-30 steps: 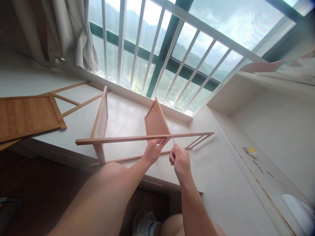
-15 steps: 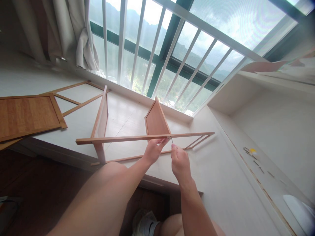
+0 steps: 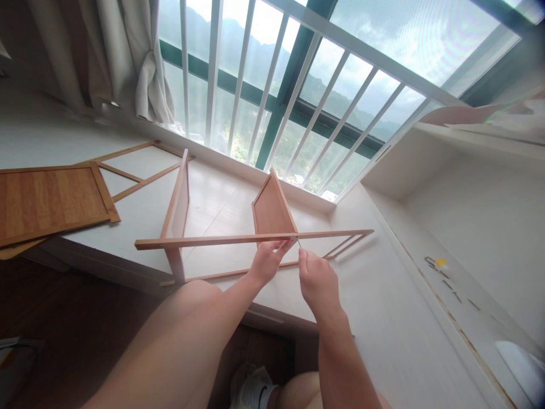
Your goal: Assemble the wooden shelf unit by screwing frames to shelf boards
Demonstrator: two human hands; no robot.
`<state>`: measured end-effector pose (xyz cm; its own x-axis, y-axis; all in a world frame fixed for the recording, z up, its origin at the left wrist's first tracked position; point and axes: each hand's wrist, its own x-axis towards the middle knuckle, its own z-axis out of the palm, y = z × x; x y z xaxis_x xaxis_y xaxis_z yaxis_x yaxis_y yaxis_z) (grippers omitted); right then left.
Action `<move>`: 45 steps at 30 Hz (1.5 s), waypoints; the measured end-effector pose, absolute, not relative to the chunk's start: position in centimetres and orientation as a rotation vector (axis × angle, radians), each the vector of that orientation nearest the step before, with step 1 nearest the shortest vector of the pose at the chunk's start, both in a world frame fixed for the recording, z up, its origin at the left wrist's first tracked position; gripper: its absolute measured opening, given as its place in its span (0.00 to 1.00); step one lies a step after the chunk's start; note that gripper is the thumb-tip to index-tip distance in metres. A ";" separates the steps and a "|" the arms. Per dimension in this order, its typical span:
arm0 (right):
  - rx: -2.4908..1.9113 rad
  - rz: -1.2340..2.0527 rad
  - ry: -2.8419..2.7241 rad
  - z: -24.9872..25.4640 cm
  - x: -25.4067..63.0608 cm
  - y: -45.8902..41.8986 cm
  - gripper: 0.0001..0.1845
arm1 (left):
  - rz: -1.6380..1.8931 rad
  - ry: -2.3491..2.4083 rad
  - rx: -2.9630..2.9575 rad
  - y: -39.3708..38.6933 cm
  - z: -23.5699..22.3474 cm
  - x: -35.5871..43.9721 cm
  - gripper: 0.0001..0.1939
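A wooden shelf frame (image 3: 221,241) lies on its side on the white ledge, its near rail running left to right before me. Two panels are set in it: one at the left (image 3: 175,196) and one near the middle (image 3: 275,204). My left hand (image 3: 268,261) is closed on the near rail where the middle panel meets it, fingertips partly behind the wood. My right hand (image 3: 318,278) is closed around a thin metal hex key (image 3: 298,243), whose tip meets the rail at that joint, just right of my left fingers.
More wooden parts lie at the left: a brown panel (image 3: 51,199) and a ladder-like frame (image 3: 128,170). Small metal pieces (image 3: 451,289) and a yellow item (image 3: 441,263) rest on the right-hand shelf. White window bars (image 3: 238,85) stand behind. My leg is below the ledge.
My right hand has turned slightly at the wrist, with the hex key tilting a little. My left hand keeps its place on the rail. The whole view has shifted slightly.
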<state>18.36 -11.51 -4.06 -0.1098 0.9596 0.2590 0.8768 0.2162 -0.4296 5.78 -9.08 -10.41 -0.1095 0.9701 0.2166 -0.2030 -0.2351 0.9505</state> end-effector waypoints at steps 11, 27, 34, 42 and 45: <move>-1.404 0.965 -1.627 -4.6 18.0 -11.0 0.24 | 1.527 0.988 1.143 -9.2 -10.0 5.7 0.21; -0.865 1.756 -0.878 -4.6 16.9 -12.2 0.22 | 1.526 0.997 1.174 -9.3 -9.7 5.7 0.21; -1.144 1.332 -1.228 -5.7 17.6 -11.5 0.24 | 1.538 0.965 1.166 -9.4 -9.8 5.7 0.21; -1.285 1.202 -1.372 -6.3 17.3 -11.3 0.26 | 1.540 0.981 1.186 -9.3 -10.0 5.6 0.21; -1.309 1.153 -1.408 -6.4 17.4 -11.3 0.26 | 1.535 0.995 1.177 -9.3 -10.0 5.6 0.21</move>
